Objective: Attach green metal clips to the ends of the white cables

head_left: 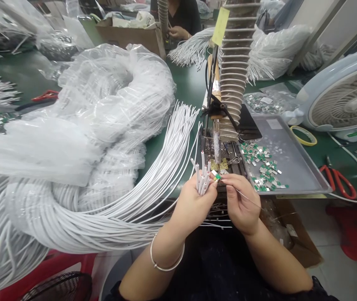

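Observation:
My left hand (194,205) is closed around several white cables (202,179) whose cut ends point up. At its thumb and fingertips sits a small green circuit board (217,176) with a silver metal part. My right hand (243,200) pinches a thin solder wire (244,195) that trails off to the right, its fingertips close to the board. Just beyond the hands, a soldering iron (216,142) is fixed upright with its tip pointing down. Whether the wire touches the board I cannot tell.
A large bundle of white cables (103,217) and plastic bags (116,92) fill the left. An extraction hose (235,67) hangs ahead. To the right are a grey tray (294,167) of small boards, red-handled pliers (338,179), yellow tape (304,136) and a fan (348,92). A person (178,21) sits opposite.

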Demonstrator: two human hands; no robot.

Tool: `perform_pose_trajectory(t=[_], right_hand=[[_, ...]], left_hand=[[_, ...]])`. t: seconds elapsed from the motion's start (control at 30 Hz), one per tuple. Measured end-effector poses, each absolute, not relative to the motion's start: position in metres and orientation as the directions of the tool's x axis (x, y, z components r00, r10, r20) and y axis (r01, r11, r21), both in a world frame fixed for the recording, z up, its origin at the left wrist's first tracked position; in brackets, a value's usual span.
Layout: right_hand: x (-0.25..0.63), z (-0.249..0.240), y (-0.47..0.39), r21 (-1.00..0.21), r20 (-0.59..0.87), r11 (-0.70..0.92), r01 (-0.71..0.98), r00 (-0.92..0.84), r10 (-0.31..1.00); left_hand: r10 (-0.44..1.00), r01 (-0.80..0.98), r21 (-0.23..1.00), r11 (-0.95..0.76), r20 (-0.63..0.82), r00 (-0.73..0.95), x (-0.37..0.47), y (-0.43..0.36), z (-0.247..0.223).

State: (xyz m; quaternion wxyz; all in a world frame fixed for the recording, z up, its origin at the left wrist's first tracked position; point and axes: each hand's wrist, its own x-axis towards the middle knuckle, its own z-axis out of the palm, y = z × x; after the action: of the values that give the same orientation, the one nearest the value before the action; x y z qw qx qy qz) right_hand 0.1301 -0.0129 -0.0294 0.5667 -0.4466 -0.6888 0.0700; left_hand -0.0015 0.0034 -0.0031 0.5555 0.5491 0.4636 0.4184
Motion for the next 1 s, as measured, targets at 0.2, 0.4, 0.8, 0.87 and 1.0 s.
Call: perform_pose_trajectory(t=[0.2, 0.4, 0.8, 0.87, 1.0], right_hand=[[0.134, -0.035, -0.022, -0.626, 0.687, 0.572, 0.530, 0.028, 0.726], [0.143, -0.042, -0.036, -0.668, 0.660, 0.553, 0.498, 0.053, 0.749], [0.151, -0.019, -0.053, -0.878, -0.007, 0.054, -0.476, 0.127, 0.992], [0.155, -0.019, -0.055, -0.920, 0.052, 0.110, -0.376, 0.162, 0.985], [0.171, -0.021, -0.056, -0.956, 0.294, 0.282, 0.086, 0.297, 0.908]], left_hand=[[0.964, 0.020, 1.000, 0.018, -0.023, 0.266, -0.005, -0.006, -0.007], [0.960, 0.074, 0.995, 0.060, -0.078, 0.269, -0.007, -0.018, -0.014], [0.946, 0.192, 0.981, -0.002, -0.061, 0.319, -0.011, -0.024, -0.023], [0.917, 0.147, 0.983, 0.111, -0.158, 0.366, -0.012, -0.025, -0.024], [0.865, 0.000, 0.967, 0.255, -0.228, 0.448, -0.013, -0.024, -0.031]])
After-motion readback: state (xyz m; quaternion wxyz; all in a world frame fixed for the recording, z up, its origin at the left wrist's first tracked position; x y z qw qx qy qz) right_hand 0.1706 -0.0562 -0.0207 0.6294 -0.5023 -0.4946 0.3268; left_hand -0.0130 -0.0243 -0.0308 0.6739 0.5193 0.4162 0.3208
